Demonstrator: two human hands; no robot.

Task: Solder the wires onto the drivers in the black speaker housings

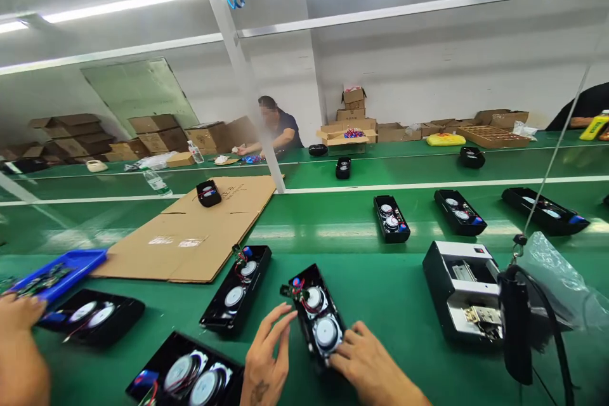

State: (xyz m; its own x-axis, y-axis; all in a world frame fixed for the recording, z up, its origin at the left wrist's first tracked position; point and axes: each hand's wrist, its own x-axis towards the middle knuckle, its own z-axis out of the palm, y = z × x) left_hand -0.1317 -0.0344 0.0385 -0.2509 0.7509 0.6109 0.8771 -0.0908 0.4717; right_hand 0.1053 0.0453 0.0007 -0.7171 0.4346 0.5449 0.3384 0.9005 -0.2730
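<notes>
A black speaker housing (310, 314) with two round speakers lies in front of me on the green bench. My right hand (368, 361) grips its near right edge with curled fingers. At its left side is my left hand (270, 355), fingers stretched out and holding nothing, the tips close to the housing's edge. A small circuit board (297, 292) with red wires sits at the housing's far end. Left of it stands a second open speaker housing (238, 288), and a third housing (188, 374) lies nearer, partly behind my left hand.
At far left, a co-worker's hand (21, 314) reaches to a blue tray (71, 273) of circuit boards, beside another housing (90, 317). A cardboard sheet (190, 241) lies beyond. On the right stand a metal-topped device (461, 295) and a hanging black tool (516, 323). Several housings line the belt.
</notes>
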